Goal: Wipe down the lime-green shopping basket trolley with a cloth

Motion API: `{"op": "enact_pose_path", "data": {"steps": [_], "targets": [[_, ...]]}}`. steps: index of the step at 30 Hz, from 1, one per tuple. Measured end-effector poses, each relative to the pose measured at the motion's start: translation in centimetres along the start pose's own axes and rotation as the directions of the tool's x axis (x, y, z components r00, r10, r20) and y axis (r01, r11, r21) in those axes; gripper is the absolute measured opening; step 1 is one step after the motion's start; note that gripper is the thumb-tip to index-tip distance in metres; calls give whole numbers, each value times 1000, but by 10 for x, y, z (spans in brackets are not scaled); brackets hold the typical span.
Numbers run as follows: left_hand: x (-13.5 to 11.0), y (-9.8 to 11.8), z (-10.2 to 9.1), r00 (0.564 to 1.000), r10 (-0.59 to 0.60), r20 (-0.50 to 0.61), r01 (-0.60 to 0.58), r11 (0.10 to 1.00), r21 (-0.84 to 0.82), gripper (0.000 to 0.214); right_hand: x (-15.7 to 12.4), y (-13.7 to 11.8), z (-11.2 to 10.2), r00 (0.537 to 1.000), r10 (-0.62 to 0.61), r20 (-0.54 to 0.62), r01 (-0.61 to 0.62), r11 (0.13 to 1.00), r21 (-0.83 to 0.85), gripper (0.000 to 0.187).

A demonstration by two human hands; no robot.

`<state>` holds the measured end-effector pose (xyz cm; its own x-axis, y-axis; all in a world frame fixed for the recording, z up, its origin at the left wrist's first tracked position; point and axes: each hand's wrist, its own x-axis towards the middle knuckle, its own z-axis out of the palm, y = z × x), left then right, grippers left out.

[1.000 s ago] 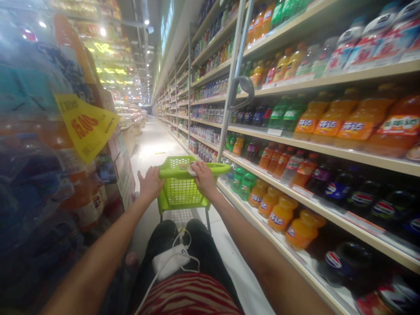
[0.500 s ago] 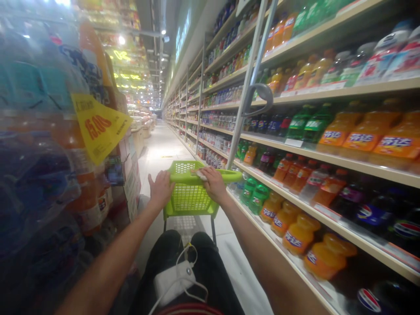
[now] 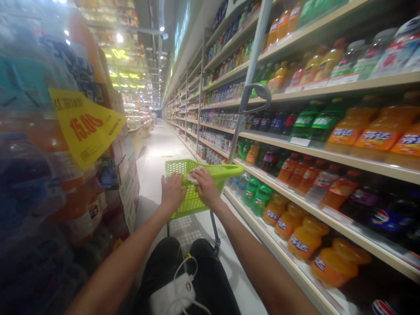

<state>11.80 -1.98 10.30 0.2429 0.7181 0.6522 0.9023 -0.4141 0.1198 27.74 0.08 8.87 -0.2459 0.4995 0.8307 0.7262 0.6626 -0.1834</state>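
In the head view a lime-green shopping cart (image 3: 226, 170) stands in front of my knees, its basket of open mesh turned at a slant. My left hand (image 3: 173, 191) is closed over the left part of the cart's handle. Close beside it, my right hand (image 3: 206, 186) grips the same handle nearer the middle. A small white thing, perhaps paper or tissue, shows under the fingers of my right hand; its kind is unclear. On my dark trousers lies a white power bank (image 3: 173, 294) with a white cable.
Shelves of drink bottles run along the right, with orange soda bottles (image 3: 303, 238) low down. A grey loop (image 3: 259, 97) sticks out from the shelf post (image 3: 241, 118). Stacked drinks with a yellow price sign (image 3: 87, 127) crowd the left. The tiled aisle (image 3: 157, 140) stretches ahead.
The cart has swivelled, its basket front swinging left and its right handle end coming nearer the shelves. My left hand has moved right, closer to my right hand. The price sign sits nearer and further left.
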Motion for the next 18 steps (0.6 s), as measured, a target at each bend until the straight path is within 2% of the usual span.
{"op": "enact_pose_path", "data": {"steps": [5, 9, 12, 18], "targets": [[4, 6, 5, 994, 93, 49, -89, 993, -73, 43, -4, 15, -5, 997, 53, -50, -53, 999, -1, 43], [7, 3, 17, 999, 47, 9, -45, 985, -164, 51, -7, 26, -12, 992, 80, -100, -81, 997, -9, 38], [9, 6, 26, 1000, 16, 15, -13, 981, -191, 56, -6, 20, -9, 987, 91, -129, -92, 996, -5, 37], [9, 21, 29, 997, 48, 56, -34, 972, -234, 60, -8, 1, -3, 993, 62, -105, -59, 998, 32, 40]]}}
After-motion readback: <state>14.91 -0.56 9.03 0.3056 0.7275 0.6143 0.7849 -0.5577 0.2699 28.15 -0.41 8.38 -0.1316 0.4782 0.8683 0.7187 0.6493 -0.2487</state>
